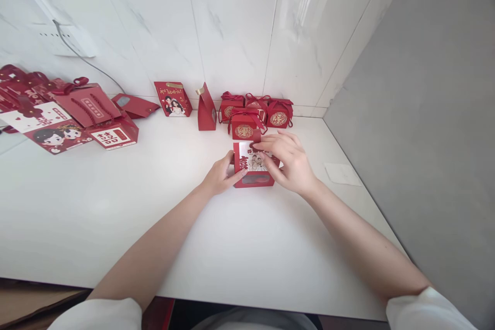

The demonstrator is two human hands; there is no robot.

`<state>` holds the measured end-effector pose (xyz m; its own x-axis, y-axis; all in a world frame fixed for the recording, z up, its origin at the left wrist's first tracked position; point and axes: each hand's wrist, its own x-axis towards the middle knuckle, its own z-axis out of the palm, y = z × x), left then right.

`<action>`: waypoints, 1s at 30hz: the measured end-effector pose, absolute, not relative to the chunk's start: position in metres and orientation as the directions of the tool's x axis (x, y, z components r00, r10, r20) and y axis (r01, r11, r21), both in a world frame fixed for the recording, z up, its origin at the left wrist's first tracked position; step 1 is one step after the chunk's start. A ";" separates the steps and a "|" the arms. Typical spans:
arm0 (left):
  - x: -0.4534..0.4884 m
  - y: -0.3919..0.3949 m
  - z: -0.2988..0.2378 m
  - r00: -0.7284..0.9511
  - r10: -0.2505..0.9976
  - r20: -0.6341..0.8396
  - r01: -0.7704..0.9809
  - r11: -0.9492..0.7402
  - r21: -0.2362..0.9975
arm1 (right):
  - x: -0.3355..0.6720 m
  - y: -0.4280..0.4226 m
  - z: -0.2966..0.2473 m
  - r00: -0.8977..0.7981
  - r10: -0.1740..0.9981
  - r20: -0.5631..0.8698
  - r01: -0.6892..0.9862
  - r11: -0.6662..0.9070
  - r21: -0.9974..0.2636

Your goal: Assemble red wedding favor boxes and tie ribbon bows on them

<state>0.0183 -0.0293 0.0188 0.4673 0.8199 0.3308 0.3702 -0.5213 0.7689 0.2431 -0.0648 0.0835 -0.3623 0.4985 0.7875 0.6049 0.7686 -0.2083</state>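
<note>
A red gift box (pixel 253 179) with a white printed panel, a drawn couple and an oval window low on its front stands on the white counter. My left hand (pixel 221 174) grips its left side, thumb along the front and fingers behind. Across the upper right of the box lies my right hand (pixel 289 159), its fingers closed at the top edge, where a small dark red flap or ribbon end shows. Exactly what those fingertips pinch is partly hidden. Right behind stand several small red boxes tied with ribbon, the nearest ribboned box (pixel 244 126) with a gold emblem.
A flat-faced red box (pixel 172 99) and a narrow upright red box (pixel 207 109) stand by the tiled wall. Several red gift bags (pixel 83 105) crowd the left, near a grey cable (pixel 83 56). A grey panel (pixel 417 113) bounds the counter's right; a white sheet (pixel 342 174) lies beside it.
</note>
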 end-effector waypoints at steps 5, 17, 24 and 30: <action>0.018 -0.029 0.018 0.462 0.825 0.326 0.359 -0.510 0.782 | 0.245 -0.064 0.085 -0.351 0.515 0.782 0.564 0.783 -0.262; 0.017 -0.028 0.017 0.479 0.815 0.325 0.339 -0.513 0.788 | 0.245 -0.061 0.083 -0.296 0.557 0.776 0.485 0.788 -0.381; 0.013 -0.022 0.010 0.504 0.797 0.333 0.284 -0.517 0.807 | 0.244 -0.058 0.079 -0.266 0.560 0.784 0.491 0.779 -0.390; 0.016 -0.024 0.012 0.472 0.815 0.337 0.263 -0.495 0.828 | 0.241 -0.055 0.073 -0.209 0.610 0.765 0.425 0.761 -0.490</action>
<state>0.0159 -0.0236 0.0124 0.4717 0.8146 0.3375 0.2628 -0.4952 0.8281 0.2411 -0.0545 0.0734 -0.2089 0.6095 0.7648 0.4250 0.7609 -0.4904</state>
